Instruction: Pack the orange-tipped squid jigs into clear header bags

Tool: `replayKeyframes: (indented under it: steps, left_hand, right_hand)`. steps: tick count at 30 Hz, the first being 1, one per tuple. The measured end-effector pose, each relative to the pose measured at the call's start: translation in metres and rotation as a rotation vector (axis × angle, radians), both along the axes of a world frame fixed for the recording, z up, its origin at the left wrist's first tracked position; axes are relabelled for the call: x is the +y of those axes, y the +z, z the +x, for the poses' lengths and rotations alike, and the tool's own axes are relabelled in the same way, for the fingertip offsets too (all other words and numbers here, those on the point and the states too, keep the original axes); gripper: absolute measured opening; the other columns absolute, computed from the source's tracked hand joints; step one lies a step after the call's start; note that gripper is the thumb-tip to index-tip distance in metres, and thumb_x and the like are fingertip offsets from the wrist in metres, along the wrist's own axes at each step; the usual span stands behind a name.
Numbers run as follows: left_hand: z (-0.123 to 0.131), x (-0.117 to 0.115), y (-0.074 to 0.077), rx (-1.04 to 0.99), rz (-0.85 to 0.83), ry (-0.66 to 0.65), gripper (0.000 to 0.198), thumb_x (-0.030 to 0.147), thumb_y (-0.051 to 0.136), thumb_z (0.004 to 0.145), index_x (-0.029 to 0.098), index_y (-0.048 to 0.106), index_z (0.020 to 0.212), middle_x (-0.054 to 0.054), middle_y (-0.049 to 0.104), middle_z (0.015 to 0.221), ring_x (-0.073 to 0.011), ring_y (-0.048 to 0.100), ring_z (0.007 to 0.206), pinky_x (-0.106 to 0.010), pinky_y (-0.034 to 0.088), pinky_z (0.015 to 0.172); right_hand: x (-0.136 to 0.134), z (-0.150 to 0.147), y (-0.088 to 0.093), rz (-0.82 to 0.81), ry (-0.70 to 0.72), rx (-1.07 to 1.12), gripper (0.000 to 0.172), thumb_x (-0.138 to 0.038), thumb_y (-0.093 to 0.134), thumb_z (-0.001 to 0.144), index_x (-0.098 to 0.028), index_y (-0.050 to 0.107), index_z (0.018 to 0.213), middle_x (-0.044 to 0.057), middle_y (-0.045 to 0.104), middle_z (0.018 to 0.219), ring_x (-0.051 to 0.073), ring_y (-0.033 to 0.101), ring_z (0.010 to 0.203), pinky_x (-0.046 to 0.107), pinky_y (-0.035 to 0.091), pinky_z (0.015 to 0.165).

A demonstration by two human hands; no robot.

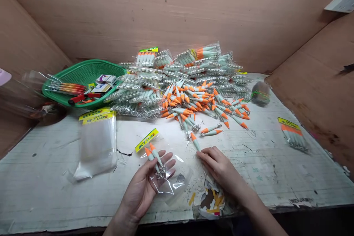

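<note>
My left hand [143,180], palm up, holds two orange-and-pale-green fishing lures [153,156] under its thumb, their hooks pointing toward me. A clear plastic bag [168,188] with a yellow "BCT LURE" header lies at the same hand; whether the fingers grip it I cannot tell. Between thumb and fingertips, my right hand [217,162] pinches a single fishing lure [194,141], orange end pointing away. Just beyond it, two loose lures [211,132] rest on the table, in front of a heap of loose lures [190,97].
Packed lure bags [141,108] are piled behind the heap. Left stands a green basket [80,68] holding red-handled pliers [84,98]. Flat bags [96,143] are stacked in front of it. One filled packet [293,136] lies right. The table's front edge has a torn hole [207,201].
</note>
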State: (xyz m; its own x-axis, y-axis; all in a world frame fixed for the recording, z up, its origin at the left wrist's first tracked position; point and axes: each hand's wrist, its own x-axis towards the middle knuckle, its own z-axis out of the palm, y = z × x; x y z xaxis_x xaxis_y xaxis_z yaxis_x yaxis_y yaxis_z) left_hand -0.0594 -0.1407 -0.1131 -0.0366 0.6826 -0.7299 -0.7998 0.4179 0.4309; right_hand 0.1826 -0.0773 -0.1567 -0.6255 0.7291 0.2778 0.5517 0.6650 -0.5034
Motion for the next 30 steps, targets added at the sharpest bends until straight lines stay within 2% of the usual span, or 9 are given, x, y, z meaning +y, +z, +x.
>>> replayKeyframes:
  steps: [3, 8, 11, 13, 15, 18, 23, 26, 30]
  left_hand:
    - [0.000, 0.001, 0.000, 0.012, 0.030, 0.016, 0.029, 0.018, 0.048, 0.091, 0.011, 0.055, 0.119, -0.015, 0.066, 0.116, -0.0251, 0.069, 0.094, -0.035, 0.061, 0.076]
    - [0.000, 0.008, 0.002, 0.018, 0.073, 0.101, 0.029, 0.017, 0.049, 0.090, 0.012, 0.055, 0.118, -0.015, 0.063, 0.122, -0.0266, 0.066, 0.101, -0.038, 0.059, 0.082]
    - [0.004, 0.012, 0.004, -0.004, 0.077, 0.131, 0.027, 0.015, 0.052, 0.088, 0.010, 0.057, 0.113, -0.016, 0.063, 0.121, -0.0295, 0.064, 0.106, -0.043, 0.056, 0.087]
    - [0.007, 0.014, 0.006, -0.029, 0.078, 0.125, 0.024, 0.014, 0.053, 0.087, 0.010, 0.058, 0.110, -0.017, 0.065, 0.118, -0.0306, 0.063, 0.107, -0.045, 0.054, 0.090]
    - [0.010, 0.014, 0.007, -0.057, 0.091, 0.101, 0.023, 0.014, 0.053, 0.086, 0.009, 0.059, 0.108, -0.017, 0.066, 0.114, -0.0308, 0.063, 0.106, -0.045, 0.053, 0.090]
    - [0.013, 0.011, 0.008, -0.070, 0.117, 0.050, 0.028, 0.015, 0.056, 0.085, 0.010, 0.058, 0.112, -0.016, 0.068, 0.111, -0.0305, 0.065, 0.103, -0.044, 0.054, 0.089]
    - [0.016, 0.004, 0.008, -0.064, 0.122, -0.034, 0.040, 0.017, 0.060, 0.083, 0.014, 0.055, 0.122, -0.014, 0.067, 0.115, -0.0300, 0.065, 0.102, -0.044, 0.053, 0.089]
    - [0.016, 0.002, 0.009, -0.097, 0.115, -0.044, 0.039, 0.018, 0.061, 0.082, 0.013, 0.057, 0.121, -0.015, 0.065, 0.119, -0.0320, 0.064, 0.104, -0.046, 0.053, 0.090]
    - [0.019, -0.001, 0.010, -0.133, 0.121, -0.034, 0.035, 0.025, 0.059, 0.085, 0.011, 0.060, 0.116, -0.017, 0.064, 0.120, -0.0333, 0.064, 0.104, -0.048, 0.053, 0.089]
  right_hand:
    - [-0.004, -0.001, 0.008, -0.087, -0.027, 0.174, 0.029, -0.016, 0.046, 0.091, -0.024, 0.058, 0.116, 0.008, 0.060, 0.093, 0.019, 0.059, 0.082, 0.031, 0.052, 0.070]
    - [-0.022, 0.010, 0.031, -0.479, -0.031, 0.617, 0.019, -0.033, 0.052, 0.090, -0.027, 0.060, 0.107, 0.006, 0.059, 0.091, 0.019, 0.060, 0.083, 0.031, 0.053, 0.070]
    - [-0.032, 0.015, 0.042, -0.618, 0.163, 0.739, 0.023, -0.045, 0.051, 0.089, -0.029, 0.058, 0.103, 0.004, 0.059, 0.080, 0.020, 0.058, 0.075, 0.034, 0.051, 0.066]
    - [-0.036, 0.012, 0.053, -0.644, 0.303, 0.643, 0.022, -0.044, 0.052, 0.088, -0.030, 0.058, 0.103, 0.003, 0.060, 0.079, 0.020, 0.058, 0.074, 0.035, 0.050, 0.067]
    - [-0.038, 0.003, 0.065, -0.594, 0.367, 0.453, 0.020, -0.032, 0.056, 0.088, -0.028, 0.058, 0.107, 0.004, 0.063, 0.084, 0.020, 0.059, 0.077, 0.034, 0.051, 0.068]
    - [-0.041, -0.017, 0.075, -0.327, 0.294, 0.259, 0.035, -0.010, 0.057, 0.083, -0.024, 0.056, 0.115, 0.006, 0.065, 0.089, 0.018, 0.060, 0.079, 0.031, 0.052, 0.069]
    - [-0.044, -0.038, 0.060, 0.059, 0.129, 0.216, 0.045, -0.004, 0.056, 0.082, -0.021, 0.054, 0.123, 0.010, 0.066, 0.104, 0.020, 0.058, 0.087, 0.033, 0.052, 0.072]
    - [-0.046, -0.038, 0.051, 0.150, 0.060, 0.220, 0.047, -0.001, 0.055, 0.082, -0.022, 0.057, 0.124, 0.010, 0.064, 0.098, 0.019, 0.057, 0.083, 0.032, 0.050, 0.067]
    - [-0.049, -0.039, 0.047, 0.143, 0.056, 0.298, 0.053, -0.001, 0.055, 0.081, -0.024, 0.053, 0.129, 0.007, 0.064, 0.084, 0.018, 0.056, 0.073, 0.031, 0.047, 0.058]
